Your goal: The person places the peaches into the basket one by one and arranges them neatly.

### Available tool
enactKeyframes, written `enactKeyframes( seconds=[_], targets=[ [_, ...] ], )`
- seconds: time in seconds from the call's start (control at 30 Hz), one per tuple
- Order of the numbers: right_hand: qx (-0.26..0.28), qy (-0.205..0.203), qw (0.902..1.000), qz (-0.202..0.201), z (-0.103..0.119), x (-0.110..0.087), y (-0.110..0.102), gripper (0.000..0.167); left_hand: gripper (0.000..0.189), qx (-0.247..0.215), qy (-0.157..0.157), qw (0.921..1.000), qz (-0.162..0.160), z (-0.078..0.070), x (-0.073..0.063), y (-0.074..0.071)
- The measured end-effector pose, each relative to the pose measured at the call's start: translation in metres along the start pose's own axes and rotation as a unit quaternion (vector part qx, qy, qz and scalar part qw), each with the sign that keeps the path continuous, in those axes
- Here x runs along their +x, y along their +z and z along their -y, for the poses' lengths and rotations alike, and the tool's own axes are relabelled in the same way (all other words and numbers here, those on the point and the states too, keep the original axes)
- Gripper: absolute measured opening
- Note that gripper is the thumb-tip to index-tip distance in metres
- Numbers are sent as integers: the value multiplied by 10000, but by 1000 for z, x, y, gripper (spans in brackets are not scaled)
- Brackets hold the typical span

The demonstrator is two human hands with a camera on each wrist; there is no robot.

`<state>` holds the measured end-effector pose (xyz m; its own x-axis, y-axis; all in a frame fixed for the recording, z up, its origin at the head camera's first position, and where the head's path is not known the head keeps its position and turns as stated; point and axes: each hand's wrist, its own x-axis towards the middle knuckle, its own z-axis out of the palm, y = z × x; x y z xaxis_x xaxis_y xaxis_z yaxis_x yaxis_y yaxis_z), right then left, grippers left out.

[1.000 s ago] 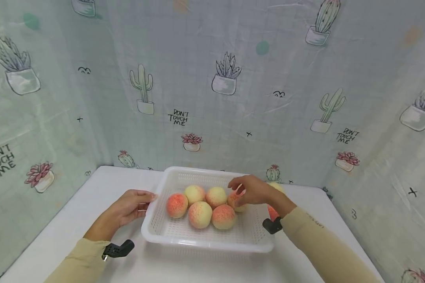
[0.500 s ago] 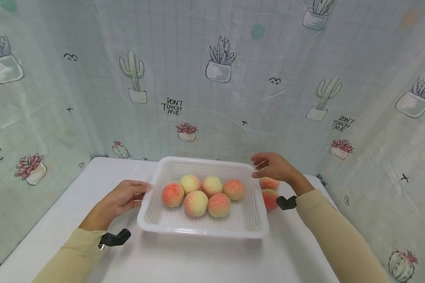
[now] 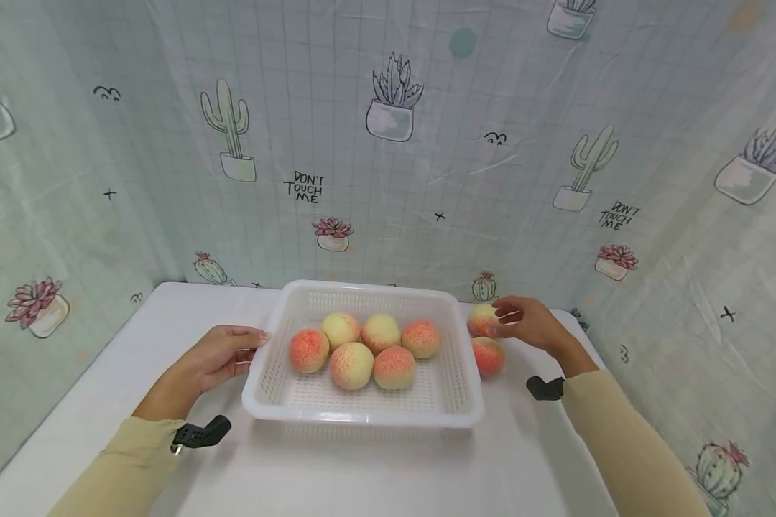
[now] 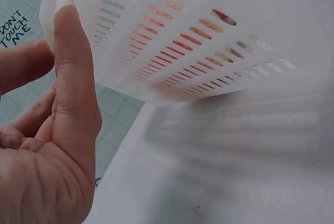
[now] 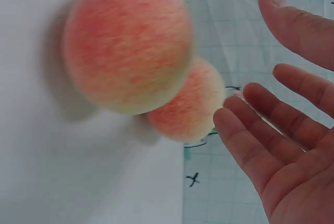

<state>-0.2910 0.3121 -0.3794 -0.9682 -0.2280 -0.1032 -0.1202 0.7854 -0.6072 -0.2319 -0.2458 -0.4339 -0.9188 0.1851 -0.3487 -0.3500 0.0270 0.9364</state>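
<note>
A white plastic basket [image 3: 362,415] with slotted walls holds several yellow-and-red peaches, among them a redder peach [image 3: 308,350] at the left. My left hand [image 3: 223,359] pinches the basket's left rim between thumb and fingers; in the left wrist view the thumb [image 4: 73,78] lies along the outer wall. To the right of the basket, two more peaches stand on the table: a rear peach [image 3: 481,318] and a nearer, redder peach [image 3: 488,357]. My right hand [image 3: 533,327] is beside the rear one, fingers apart and holding nothing in the right wrist view.
The white table [image 3: 375,474] runs back to a curtain [image 3: 388,179] printed with cacti, which also stands close on the left and right. Each wrist carries a black camera mount, one left mount [image 3: 202,433] and one right mount [image 3: 545,388].
From over the peach at the basket's right end, my right hand has moved right, out past the rim to the peaches outside. My left hand stays on the rim. The head view has shifted slightly.
</note>
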Motion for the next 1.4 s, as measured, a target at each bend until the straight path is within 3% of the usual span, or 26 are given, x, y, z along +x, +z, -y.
enactKeyframes(
  seconds=[0.27, 0.47, 0.7, 0.93, 1.13, 1.4],
  targets=[
    [202, 216, 9995, 49, -16, -15, 33, 69, 43, -49, -99, 9999, 57, -2, 1, -1],
    [-59, -120, 9998, -179, -25, -26, 51, 75, 43, -45, -83, 9997, 212, 1, 4, -1],
    [-227, 90, 9991, -357, -25, -27, 63, 86, 32, -72, -75, 9998, 187, -4, 5, -1],
    [-270, 227, 9984, -435, -28, -24, 67, 84, 36, -128, -160, 9997, 129, -5, 2, -1],
    [-310, 470, 9978, -346, -28, -24, 63, 84, 25, -185, -165, 9996, 145, -5, 0, -1],
    [-274, 314, 9982, -430, -25, -27, 51, 80, 32, -99, -120, 9998, 84, -6, 1, -1]
  ],
)
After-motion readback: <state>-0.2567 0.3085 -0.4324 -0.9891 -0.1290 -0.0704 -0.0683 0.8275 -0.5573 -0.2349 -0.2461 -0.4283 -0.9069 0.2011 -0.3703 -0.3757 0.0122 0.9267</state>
